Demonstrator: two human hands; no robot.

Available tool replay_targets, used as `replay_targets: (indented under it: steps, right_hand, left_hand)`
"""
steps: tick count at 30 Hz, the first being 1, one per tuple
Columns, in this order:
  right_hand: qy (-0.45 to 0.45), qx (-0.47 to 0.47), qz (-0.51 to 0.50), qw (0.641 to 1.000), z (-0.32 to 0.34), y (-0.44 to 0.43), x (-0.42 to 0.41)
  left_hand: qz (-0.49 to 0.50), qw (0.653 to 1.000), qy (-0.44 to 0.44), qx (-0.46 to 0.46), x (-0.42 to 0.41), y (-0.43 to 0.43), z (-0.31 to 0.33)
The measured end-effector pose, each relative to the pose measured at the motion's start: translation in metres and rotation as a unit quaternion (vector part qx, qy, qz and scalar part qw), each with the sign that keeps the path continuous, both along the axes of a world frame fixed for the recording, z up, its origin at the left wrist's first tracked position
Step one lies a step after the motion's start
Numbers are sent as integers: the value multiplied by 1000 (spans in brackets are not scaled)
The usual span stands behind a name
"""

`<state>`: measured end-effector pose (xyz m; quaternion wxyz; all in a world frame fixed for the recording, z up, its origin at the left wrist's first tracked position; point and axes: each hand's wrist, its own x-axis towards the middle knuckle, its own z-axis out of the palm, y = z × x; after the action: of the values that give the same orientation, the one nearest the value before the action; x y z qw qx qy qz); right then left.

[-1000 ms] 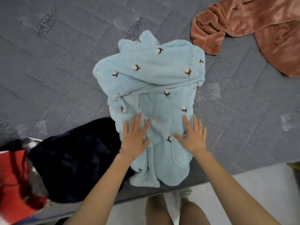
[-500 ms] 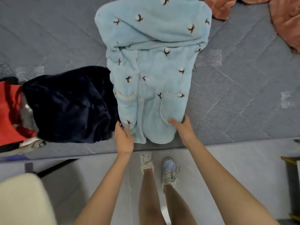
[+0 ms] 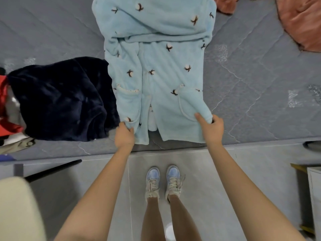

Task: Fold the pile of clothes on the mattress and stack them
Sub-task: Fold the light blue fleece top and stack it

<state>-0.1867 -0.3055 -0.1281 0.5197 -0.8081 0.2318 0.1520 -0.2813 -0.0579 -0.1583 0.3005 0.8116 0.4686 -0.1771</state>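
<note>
A grey quilted mattress [image 3: 260,80] spread beneath and beyond the fingers [image 3: 197,117]. Nearer than the fingers ran a pale grey tiled floor [image 3: 251,171], evenly lit. Low to their left sat a cream rounded shape [image 3: 17,209] and a black bar [image 3: 53,168]; far right, a white cabinet edge [image 3: 315,188].

The pale blue robe [image 3: 166,72] is spread lengthwise on the mattress [image 3: 251,75], a folded navy fleece [image 3: 60,98] touching its left side.

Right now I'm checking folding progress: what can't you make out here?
Head view:
Top of the robe: cut off by the upper edge.
Pink garment: cut off by the top and right edges.
Red garment: partly under the navy garment, cut by the left edge.
Left hand: fingertips tucked under the robe's hem.
</note>
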Motion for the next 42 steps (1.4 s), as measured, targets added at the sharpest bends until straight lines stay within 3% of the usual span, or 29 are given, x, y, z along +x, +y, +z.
replay_targets:
  steps: [3, 6, 10, 12, 15, 17, 21, 26, 31, 35, 40, 42]
  right_hand:
    - [110, 144, 2, 983, -4, 4, -4]
    - [207, 270, -86, 936, -15, 8, -16]
    - [191, 171, 7, 967, -25, 11, -26]
    - [171, 131, 68, 974, -26, 15, -28]
    - [154, 107, 89, 978, -32, 24, -27]
    - [150, 88, 103, 979, -37, 29, -25]
    - [88, -43, 147, 984, -35, 26, -28]
    - [78, -31, -5, 997, -33, 7, -46]
    - [62, -36, -58, 996, -32, -4, -55]
    - [55, 28, -130, 990, -29, -2, -51]
    - [20, 88, -99, 991, -27, -1, -52]
    - [12, 89, -34, 995, -26, -1, -56]
  left_hand:
    - [-115, 987, 25, 110, -9, 4, -4]
    - [-169, 977, -13, 128, -17, 7, -11]
    - [-131, 986, -86, 60, -15, 10, -11]
    - [-35, 992, -120, -14, -10, 7, -5]
    - [115, 971, -183, -103, -4, -1, 4]
    - [134, 954, -232, -132, -4, -4, 9]
    - [95, 934, -312, -150, -16, -13, 29]
    - [105, 926, -347, -102, -33, -19, 35]
    - [148, 914, -367, -82, -32, -20, 39]
    - [149, 911, -370, -105, -29, -22, 43]
    - [228, 884, -355, -201, -28, -22, 27]
    - [198, 904, -331, -184, -29, -20, 17]
